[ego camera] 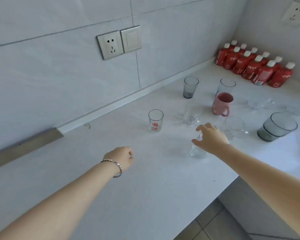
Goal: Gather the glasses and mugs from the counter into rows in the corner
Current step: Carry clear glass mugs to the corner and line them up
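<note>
My right hand (212, 138) grips the top of a clear glass (197, 150) that stands on the white counter (145, 179). My left hand (122, 159), with a bracelet on the wrist, hovers over the counter with curled fingers and nothing in it. Beyond it stands a clear glass with red characters (155, 120). Further back are a clear faceted glass (192, 113), a pink mug (221, 104), a small grey glass (190, 87), a clear tumbler (226, 85), a clear mug (234, 127) and a wide grey glass (277, 126).
Several red bottles with white caps (255, 66) fill the far right corner. More clear glassware (258, 103) lies at the right. A wall socket and switch (119, 42) sit on the tiled wall. The counter's front edge drops to the floor (206, 226) at bottom right.
</note>
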Demonstrator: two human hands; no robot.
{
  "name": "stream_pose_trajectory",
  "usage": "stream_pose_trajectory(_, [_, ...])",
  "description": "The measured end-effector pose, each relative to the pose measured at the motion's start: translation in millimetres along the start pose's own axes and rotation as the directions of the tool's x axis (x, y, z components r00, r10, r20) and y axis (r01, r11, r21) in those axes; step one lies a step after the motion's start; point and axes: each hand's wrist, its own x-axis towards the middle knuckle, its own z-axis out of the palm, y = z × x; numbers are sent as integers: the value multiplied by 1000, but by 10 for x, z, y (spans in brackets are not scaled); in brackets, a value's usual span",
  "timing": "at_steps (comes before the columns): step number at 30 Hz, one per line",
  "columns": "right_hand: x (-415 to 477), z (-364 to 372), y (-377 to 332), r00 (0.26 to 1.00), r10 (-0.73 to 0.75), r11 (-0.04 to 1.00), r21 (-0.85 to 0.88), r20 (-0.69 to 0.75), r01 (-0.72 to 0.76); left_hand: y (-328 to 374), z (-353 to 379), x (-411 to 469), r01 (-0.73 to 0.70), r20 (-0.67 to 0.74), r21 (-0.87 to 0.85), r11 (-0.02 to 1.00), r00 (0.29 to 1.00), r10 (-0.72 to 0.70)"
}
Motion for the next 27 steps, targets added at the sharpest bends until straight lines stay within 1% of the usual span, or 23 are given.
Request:
stream_pose_trajectory(2, [135,-30,157,999,32,998,-57,44,-29,113,57,187,38,20,-25,999,999,-37])
stream_pose_trajectory(4, [227,0,281,987,37,995,-97,153,-23,210,109,280,59,46,-20,998,997,-58])
stream_pose_trajectory(5, [284,13,327,983,28,994,-106,182,-9,264,121,334,62,52,-29,998,997,-61])
stream_pose_trajectory(7, [370,38,418,978,-2,996,-90,208,21,368,137,428,76,29,-64,995,997,-74])
stream_pose_trajectory(10, [443,10,503,974,-48,997,-47,222,60,569,67,607,87,-69,-119,989,993,-95])
stream_pose_trajectory(13, [508,-22,570,973,-70,997,29,220,66,815,-82,969,56,-175,-233,971,980,-99])
stream_pose_trajectory(15, [533,-39,593,976,-76,995,78,205,61,964,-164,1260,39,-202,-339,940,973,-113])
stream_pose_trajectory(16, [543,-43,604,978,-71,994,100,198,53,1027,-183,1385,49,-179,-351,935,977,-118])
stream_pose_trajectory(18, [557,-63,594,982,-68,988,148,178,41,1101,-163,1567,94,-116,-311,946,984,-136])
stream_pose_trajectory(20, [559,-93,545,986,-75,981,191,150,45,1113,-125,1644,121,-144,-320,940,974,-175])
stream_pose_trajectory(22, [552,-124,451,988,-100,980,186,121,77,1082,-90,1633,108,-210,-347,932,959,-189])
stream_pose_trajectory(24, [530,-147,311,985,-140,981,147,103,124,1019,-60,1543,86,-239,-358,930,954,-180])
stream_pose_trajectory(27, [474,-154,21,972,-212,974,104,97,202,829,-3,1228,63,-292,-467,882,930,-221])
